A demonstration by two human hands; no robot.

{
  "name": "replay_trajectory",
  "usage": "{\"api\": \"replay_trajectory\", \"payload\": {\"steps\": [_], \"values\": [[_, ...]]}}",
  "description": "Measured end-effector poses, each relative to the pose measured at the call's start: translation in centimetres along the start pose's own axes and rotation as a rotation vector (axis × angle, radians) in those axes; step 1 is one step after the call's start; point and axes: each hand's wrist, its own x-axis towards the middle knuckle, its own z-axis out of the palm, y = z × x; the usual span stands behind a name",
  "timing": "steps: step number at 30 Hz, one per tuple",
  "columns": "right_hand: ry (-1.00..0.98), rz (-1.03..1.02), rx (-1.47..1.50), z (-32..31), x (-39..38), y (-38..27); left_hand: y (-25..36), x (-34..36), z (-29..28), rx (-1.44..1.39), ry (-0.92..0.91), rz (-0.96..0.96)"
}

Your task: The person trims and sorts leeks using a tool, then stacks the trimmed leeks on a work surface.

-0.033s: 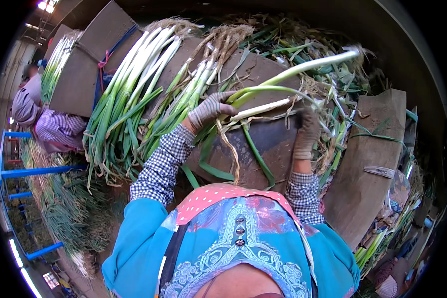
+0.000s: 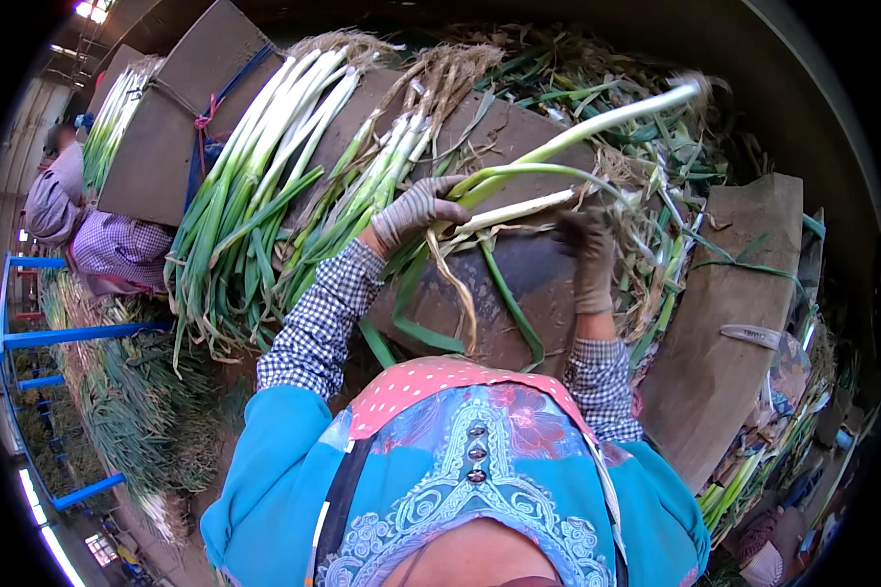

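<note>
At frame centre: left hand (image 2: pixel 411 213), gloved, fingers curled round green onion (image 2: pixel 587 133), its root end toward upper right; right hand (image 2: pixel 589 259), blurred, finger spread and grip indeterminable. Upper left: white-stemmed bundle (image 2: pixel 269 147); beyond, person (image 2: pixel 113 240).

- Brown-gloved right hand (image 2: pixel 591 259), right of centre: fingers blurred, contact indeterminate.
- Long green-and-white leek (image 2: pixel 612 125), upper right: root tip blurred.
- Teal patterned garment (image 2: pixel 401 484), bottom: cut off.
</note>
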Motion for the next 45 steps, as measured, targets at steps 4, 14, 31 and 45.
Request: {"api": "replay_trajectory", "payload": {"steps": [4,14,31,45], "values": [[-0.128,0.193,0.688,7.7,2.5,-3.0,-2.5,-0.3,-0.7,0.201,-0.106,0.081],[-0.277,-0.356,0.432,1.6,17.8,-23.8,-4.9,-6.5,-7.3,1.048,-0.011,-0.063],[-0.134,-0.660,-1.005,14.8,6.0,-17.4,14.6,4.1,3.8,-0.103,0.292,0.681],[-0.873,-0.098,-0.895,18.7,-0.1,-12.6,18.2,2.8,-6.9,0.213,0.275,0.554]]}}
